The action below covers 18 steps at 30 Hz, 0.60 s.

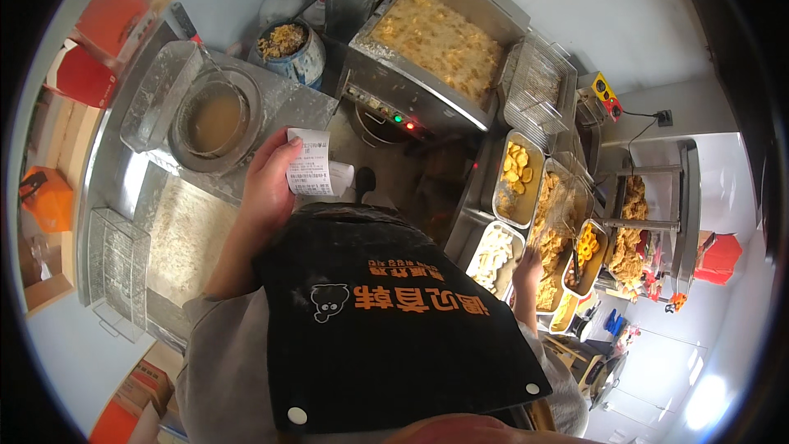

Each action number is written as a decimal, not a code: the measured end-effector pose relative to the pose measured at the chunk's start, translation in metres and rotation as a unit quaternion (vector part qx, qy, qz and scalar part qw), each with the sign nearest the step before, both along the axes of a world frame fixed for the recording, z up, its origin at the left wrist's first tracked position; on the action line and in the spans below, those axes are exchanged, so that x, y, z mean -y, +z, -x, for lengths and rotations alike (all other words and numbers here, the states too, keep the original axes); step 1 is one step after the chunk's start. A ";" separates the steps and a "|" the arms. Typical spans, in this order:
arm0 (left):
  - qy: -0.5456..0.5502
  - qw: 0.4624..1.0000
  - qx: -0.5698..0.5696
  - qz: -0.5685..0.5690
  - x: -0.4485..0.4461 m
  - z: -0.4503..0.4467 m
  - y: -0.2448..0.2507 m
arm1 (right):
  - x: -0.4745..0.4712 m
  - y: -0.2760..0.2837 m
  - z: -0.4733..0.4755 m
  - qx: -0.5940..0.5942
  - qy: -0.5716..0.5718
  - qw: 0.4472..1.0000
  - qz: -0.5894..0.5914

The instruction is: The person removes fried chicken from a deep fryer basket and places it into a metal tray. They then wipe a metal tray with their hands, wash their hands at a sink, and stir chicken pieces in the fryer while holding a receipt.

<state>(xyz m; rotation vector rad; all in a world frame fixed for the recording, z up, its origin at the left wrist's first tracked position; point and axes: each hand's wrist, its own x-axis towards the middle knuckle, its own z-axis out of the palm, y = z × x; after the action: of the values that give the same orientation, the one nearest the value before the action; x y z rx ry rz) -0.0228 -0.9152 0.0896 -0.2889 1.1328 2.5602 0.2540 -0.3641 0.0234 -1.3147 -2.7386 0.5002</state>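
My left hand (271, 176) holds a printed paper receipt (310, 163) between thumb and fingers; its lower end curls to the right. My right hand (528, 271) is low at the right, beside a metal tray of white sticks of food (491, 254) and a tray of fried pieces (547, 283). A wire mesh strainer (558, 203) lies over those fried pieces, and its handle seems to run towards my right hand; the grip itself is too small to make out. Potato slices (516, 163) fill part of another tray, and orange fried rings (590, 250) lie in a smaller one.
A deep fryer (425, 95) with pieces in bubbling oil stands ahead, wire baskets (539, 83) at its right. At the left are a pot of cloudy liquid (212, 120), a flour bin (185, 237) and an empty wire basket (117, 274). A rack with fried chicken (672, 222) stands far right.
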 end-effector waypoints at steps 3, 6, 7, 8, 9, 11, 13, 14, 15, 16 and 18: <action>0.029 0.998 0.025 0.053 -0.009 0.000 0.005 | -0.005 0.011 0.093 -0.050 0.085 0.994 -0.039; 0.066 0.993 0.050 0.082 -0.012 -0.003 0.014 | -0.023 0.012 0.202 -0.029 0.162 0.983 -0.077; 0.085 0.991 0.056 0.084 -0.011 -0.002 0.017 | -0.031 0.011 0.241 0.006 0.187 0.978 -0.097; 0.113 0.986 0.053 0.108 -0.010 -0.003 0.021 | -0.040 0.009 0.282 0.013 0.307 0.931 -0.195; 0.143 0.980 0.055 0.129 -0.009 -0.005 0.024 | -0.048 0.006 0.313 0.055 0.341 0.911 -0.225; 0.186 0.972 0.053 0.137 -0.012 -0.009 0.028 | -0.065 -0.001 0.378 0.052 0.271 0.954 -0.115; 0.227 0.969 0.049 0.089 -0.019 -0.012 0.029 | -0.085 -0.009 0.434 0.084 0.301 0.936 -0.162; 0.269 0.950 0.078 0.137 -0.025 -0.016 0.029 | -0.096 -0.016 0.451 0.109 0.293 0.935 -0.169; 0.266 0.952 0.065 0.135 -0.030 -0.019 0.029 | -0.108 -0.023 0.472 0.123 0.291 0.931 -0.181; 0.266 0.954 0.049 0.132 -0.035 -0.021 0.030 | -0.120 -0.028 0.499 0.119 0.304 0.924 -0.199; 0.249 0.960 0.011 0.127 -0.043 -0.028 0.032 | -0.144 -0.042 0.533 0.195 0.388 0.868 -0.243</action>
<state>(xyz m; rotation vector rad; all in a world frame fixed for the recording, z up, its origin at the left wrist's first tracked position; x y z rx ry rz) 0.0051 -0.8718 0.1212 -0.7483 1.5481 2.8098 -0.2793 -0.2200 -0.0182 -0.1669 -3.3121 -0.4913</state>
